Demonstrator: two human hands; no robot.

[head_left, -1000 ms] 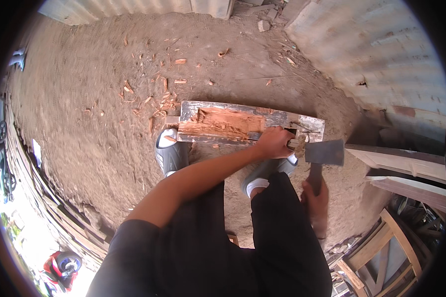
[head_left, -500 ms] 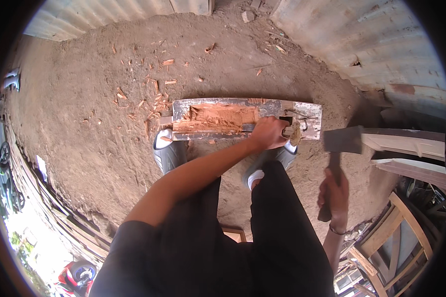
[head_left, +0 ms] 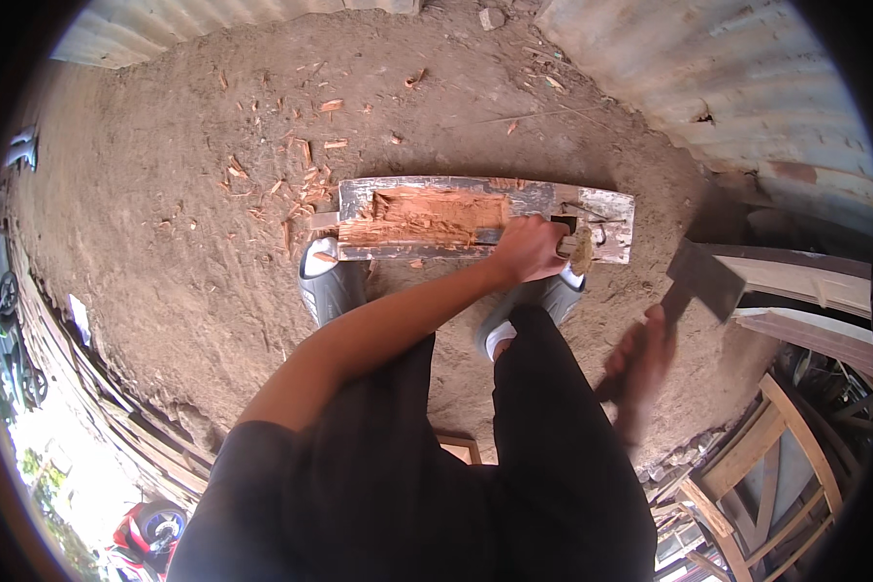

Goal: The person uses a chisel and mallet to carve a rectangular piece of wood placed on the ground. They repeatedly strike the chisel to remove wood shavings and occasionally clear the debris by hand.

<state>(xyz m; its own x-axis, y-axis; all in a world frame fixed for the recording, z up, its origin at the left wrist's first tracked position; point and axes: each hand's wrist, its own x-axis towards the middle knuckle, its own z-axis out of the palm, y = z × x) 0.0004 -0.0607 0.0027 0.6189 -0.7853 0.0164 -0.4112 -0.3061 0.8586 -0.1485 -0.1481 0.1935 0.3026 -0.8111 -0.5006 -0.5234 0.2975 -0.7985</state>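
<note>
A thick piece of old timber [head_left: 436, 218] with flaking grey and white paint lies crosswise just beyond my feet. A rough reddish-brown hollow is hacked into its upper face. My left hand [head_left: 532, 247] is closed on the timber's near edge, beside a dark square slot toward the right end. A yellowish-brown crumbly patch [head_left: 582, 254] shows beside the fingers. Out to the right, apart from the timber, my right hand [head_left: 640, 359] grips the handle of a hatchet [head_left: 713, 279] with a broad dark head. This hand is smeared by motion.
Wood chips [head_left: 306, 184] litter the dirt ground left of and beyond the timber. My shoes [head_left: 330, 286] stand close to its near side. Corrugated metal sheeting [head_left: 708, 87] rises at the far right. Stacked boards [head_left: 805, 281] and a wooden frame [head_left: 747, 456] stand near the hatchet's side.
The hatchet has swung outward to the right and its head has tilted over. My right hand has shifted slightly up and left. My left hand keeps its hold on the timber.
</note>
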